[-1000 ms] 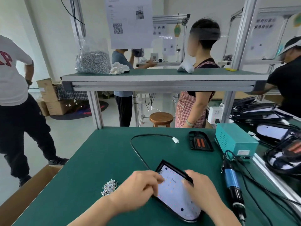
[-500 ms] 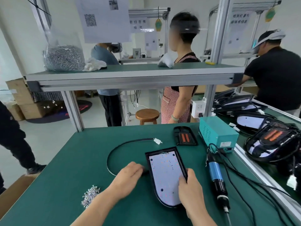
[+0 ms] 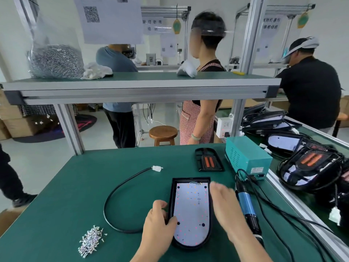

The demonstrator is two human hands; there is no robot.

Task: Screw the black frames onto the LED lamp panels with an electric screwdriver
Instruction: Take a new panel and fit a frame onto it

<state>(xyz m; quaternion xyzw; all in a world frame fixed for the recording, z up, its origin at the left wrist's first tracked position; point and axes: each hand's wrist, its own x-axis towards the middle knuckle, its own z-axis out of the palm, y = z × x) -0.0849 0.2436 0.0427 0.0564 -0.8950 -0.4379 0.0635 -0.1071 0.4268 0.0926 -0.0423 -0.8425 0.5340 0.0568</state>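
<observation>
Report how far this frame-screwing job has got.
Done: the LED panel sits inside its black frame. In hand: the left hand grips the frame's edge; the right hand is open beside it. Left: the electric screwdriver lies ungripped, the screws lie piled, so driving looks not yet begun.

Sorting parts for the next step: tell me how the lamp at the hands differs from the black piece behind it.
The lamp shows a white LED board inside a black rim; the black piece shows two orange strips, no white board. The left hand grips the lamp's edge; the black piece lies untouched. Both lie flat on the green table, one end rounded.
</observation>
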